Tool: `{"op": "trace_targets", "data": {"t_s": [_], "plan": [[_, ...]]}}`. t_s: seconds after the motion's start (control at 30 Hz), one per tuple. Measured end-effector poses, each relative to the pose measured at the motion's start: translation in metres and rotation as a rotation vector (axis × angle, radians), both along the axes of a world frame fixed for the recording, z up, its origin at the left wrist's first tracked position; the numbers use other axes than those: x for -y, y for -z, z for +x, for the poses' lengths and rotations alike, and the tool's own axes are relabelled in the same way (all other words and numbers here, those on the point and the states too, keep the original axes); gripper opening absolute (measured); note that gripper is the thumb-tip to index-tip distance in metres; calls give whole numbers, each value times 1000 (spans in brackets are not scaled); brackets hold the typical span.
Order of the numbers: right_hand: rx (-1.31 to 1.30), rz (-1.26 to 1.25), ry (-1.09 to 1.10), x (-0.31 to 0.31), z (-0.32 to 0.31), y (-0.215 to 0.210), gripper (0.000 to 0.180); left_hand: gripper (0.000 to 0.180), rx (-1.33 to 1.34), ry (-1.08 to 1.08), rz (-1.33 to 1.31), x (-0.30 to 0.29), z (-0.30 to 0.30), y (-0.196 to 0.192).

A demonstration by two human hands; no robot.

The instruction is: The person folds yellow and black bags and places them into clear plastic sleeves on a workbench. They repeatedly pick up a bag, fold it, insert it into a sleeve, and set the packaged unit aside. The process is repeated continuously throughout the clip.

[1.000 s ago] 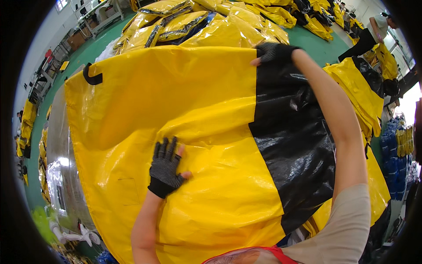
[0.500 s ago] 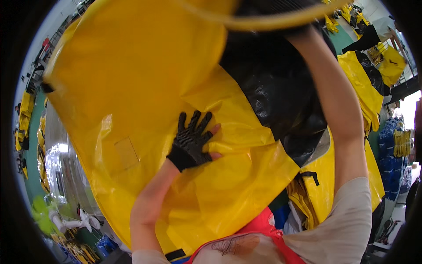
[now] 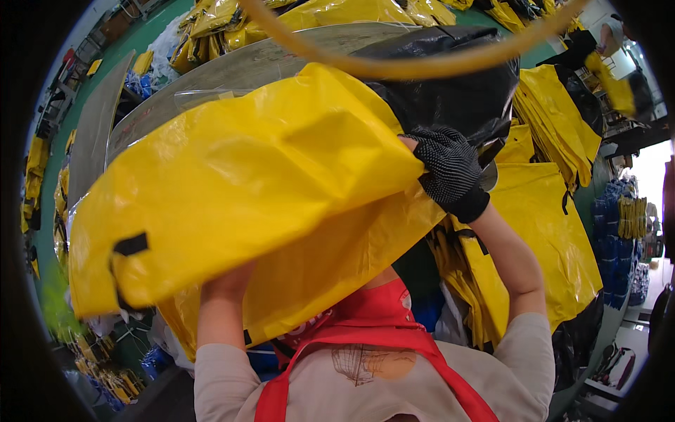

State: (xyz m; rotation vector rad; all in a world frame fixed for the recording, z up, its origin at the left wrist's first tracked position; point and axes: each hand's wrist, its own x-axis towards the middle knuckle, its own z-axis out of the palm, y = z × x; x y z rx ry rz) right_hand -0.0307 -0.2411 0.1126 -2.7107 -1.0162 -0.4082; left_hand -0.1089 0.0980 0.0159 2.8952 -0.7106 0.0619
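A large yellow tarpaulin piece (image 3: 246,169), glossy and creased, lies folded over itself across the table before me. My right hand (image 3: 450,169), in a black glove with pale dots, is closed around its folded right edge. Fingertips stick out bare on the tarpaulin. From below, my left forearm (image 3: 223,299) runs up beneath the raised yellow flap, which hides the hand and its fingers. A short black strap (image 3: 131,244) sits on the flap's left end. Just beyond my right hand, a black panel (image 3: 450,84) lies crumpled.
A blurred yellow hoop (image 3: 422,70) crosses above the far side of the grey table (image 3: 232,67). Folded yellow pieces (image 3: 541,239) are stacked at my right. More yellow bundles (image 3: 316,17) lie beyond the table. A green fan (image 3: 56,295) blurs at left.
The yellow tarpaulin has come down and folded toward me, uncovering the far tabletop. My right hand has moved nearer, onto its edge. My left hand, spread flat before, is now under the flap.
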Motion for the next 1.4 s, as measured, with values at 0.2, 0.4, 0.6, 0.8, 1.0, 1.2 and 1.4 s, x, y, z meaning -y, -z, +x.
{"op": "trace_targets", "data": {"t_s": [0.2,0.4,0.6,0.8,1.0,1.2,1.4], "plan": [[-883,-167,6,-46,-51,-19,37,66,1,-66,3,-2,-12,-4],[-575,100,292,20,-43,59,28,63,-23,-29,-15,-2,-23,-5],[-562,-95,38,37,-25,108,35,60,-159,-32,-4,-70,-130,-27],[-263,-436,-224,42,-33,94,38,58,-558,-248,161,-199,-238,-105],[-352,-1016,-246,-10,-25,60,35,55,-49,-310,26,-155,-104,-181],[-276,-483,-358,-42,49,-25,52,74,199,-286,221,1,52,-16],[-110,-441,749,136,205,79,64,78,113,-472,136,8,33,52]]}}
